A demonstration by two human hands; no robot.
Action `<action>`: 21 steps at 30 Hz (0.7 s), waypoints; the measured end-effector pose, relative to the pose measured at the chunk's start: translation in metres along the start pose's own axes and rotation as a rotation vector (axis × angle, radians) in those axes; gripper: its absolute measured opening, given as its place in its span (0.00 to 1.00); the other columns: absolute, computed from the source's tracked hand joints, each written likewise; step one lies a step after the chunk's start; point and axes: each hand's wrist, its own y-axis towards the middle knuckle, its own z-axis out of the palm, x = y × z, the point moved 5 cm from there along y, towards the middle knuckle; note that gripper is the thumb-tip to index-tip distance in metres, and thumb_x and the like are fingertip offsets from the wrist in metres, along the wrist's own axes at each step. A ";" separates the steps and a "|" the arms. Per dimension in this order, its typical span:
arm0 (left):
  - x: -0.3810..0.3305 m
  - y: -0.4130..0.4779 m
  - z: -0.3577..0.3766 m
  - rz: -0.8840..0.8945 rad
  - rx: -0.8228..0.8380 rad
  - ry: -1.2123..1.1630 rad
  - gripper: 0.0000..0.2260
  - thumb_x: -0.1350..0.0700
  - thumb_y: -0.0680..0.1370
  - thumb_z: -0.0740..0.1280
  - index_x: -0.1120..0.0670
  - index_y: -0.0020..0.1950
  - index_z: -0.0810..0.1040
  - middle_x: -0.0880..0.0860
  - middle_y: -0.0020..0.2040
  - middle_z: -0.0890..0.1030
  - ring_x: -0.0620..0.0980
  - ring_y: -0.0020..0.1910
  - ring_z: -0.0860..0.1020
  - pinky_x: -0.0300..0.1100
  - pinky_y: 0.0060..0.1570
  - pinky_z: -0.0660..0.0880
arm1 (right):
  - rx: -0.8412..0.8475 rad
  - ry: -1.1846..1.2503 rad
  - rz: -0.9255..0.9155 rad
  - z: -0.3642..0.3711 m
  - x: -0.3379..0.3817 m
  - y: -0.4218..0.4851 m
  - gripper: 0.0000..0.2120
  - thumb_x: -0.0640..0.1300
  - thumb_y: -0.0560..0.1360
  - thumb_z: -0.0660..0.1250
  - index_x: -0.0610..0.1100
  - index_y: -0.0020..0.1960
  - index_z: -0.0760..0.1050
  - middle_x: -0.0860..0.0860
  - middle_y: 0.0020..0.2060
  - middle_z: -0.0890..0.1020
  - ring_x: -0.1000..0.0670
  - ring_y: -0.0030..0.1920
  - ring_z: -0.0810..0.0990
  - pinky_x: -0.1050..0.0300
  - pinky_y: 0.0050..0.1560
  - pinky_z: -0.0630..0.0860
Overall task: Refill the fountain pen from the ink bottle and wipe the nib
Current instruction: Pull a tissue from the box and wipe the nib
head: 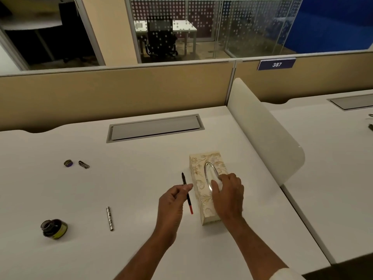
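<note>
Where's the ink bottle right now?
The ink bottle stands open near the desk's front-left edge, left of the silver pen barrel and well away from both hands.

The light is dim and yellowish. Soft shadows lie just beside the tissue box (pixel 207 186). Far behind it, everything looks a bit blurry, and straight lines bend near the edges.

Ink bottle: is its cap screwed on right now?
No: the ink bottle stands open at the desk's left, while its cap lies apart, farther back on the desk.
</note>
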 end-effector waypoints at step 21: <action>0.025 0.029 0.043 0.002 0.088 0.130 0.12 0.51 0.85 0.60 0.51 0.54 0.82 0.35 0.49 0.85 0.34 0.49 0.82 0.37 0.49 0.81 | 0.000 0.182 -0.101 0.007 -0.001 0.003 0.02 0.40 0.78 0.66 0.44 0.47 0.75 0.49 0.43 0.79 0.48 0.44 0.76 0.52 0.42 0.77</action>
